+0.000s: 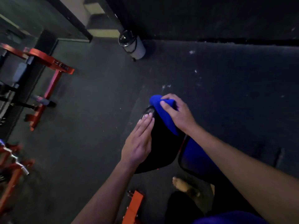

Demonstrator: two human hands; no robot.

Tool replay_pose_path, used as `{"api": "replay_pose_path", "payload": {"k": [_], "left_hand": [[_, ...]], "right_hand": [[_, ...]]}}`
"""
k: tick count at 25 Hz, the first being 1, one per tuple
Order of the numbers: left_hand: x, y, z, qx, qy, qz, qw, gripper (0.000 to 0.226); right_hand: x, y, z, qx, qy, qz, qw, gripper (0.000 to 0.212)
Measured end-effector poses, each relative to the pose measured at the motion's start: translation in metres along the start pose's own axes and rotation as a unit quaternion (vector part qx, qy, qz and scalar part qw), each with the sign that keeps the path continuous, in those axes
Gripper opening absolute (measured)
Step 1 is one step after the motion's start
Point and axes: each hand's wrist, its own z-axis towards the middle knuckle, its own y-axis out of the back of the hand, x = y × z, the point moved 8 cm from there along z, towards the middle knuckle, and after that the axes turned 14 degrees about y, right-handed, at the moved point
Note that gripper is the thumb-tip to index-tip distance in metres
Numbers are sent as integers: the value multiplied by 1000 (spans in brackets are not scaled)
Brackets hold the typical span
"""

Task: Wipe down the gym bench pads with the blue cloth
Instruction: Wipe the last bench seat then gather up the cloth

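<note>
**Cloth at far tip of pad, right hand wiping**

Right hand (176, 113) grips the blue cloth (163, 113), fingers curled over its bunched top – cloth lies on the right edge of the black bench pad (161, 149), near the narrow far end. Left hand (139, 141) rests flat on the pad's left side, fingers straight, holding nothing, likely steadying. The pad's long axis runs away from the person, slightly leftward; a second pad (194, 160) sits just beside it, lower right, partly hidden by the right forearm. Right hand is the nearer one to the unwiped length – next stroke probably pulls back toward the body along that axis. Dim light, surface state unclear
</note>
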Motion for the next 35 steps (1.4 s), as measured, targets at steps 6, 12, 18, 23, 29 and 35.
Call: {"api": "replay_pose_path", "payload": {"k": [6, 12, 18, 23, 29, 35], "left_hand": [[0, -9, 8, 31, -13, 31, 999, 53], [5, -20, 12, 56, 14, 118, 991, 58], [9, -23, 10, 71, 54, 142, 986, 60], [7, -23, 12, 69, 56, 162, 983, 60], [4, -24, 16, 92, 62, 187, 976, 60], [1, -24, 16, 98, 66, 172, 978, 58]], "right_hand": [[-45, -49, 24, 180, 50, 11, 982, 41], [-81, -46, 25, 131, -42, 104, 985, 40], [-76, -44, 25, 130, -46, 86, 987, 43], [-73, -43, 19, 83, -24, 94, 992, 28], [-157, -29, -4, 86, -271, 128, 950, 16], [-198, -25, -15, 179, -421, 112, 882, 47]]}}
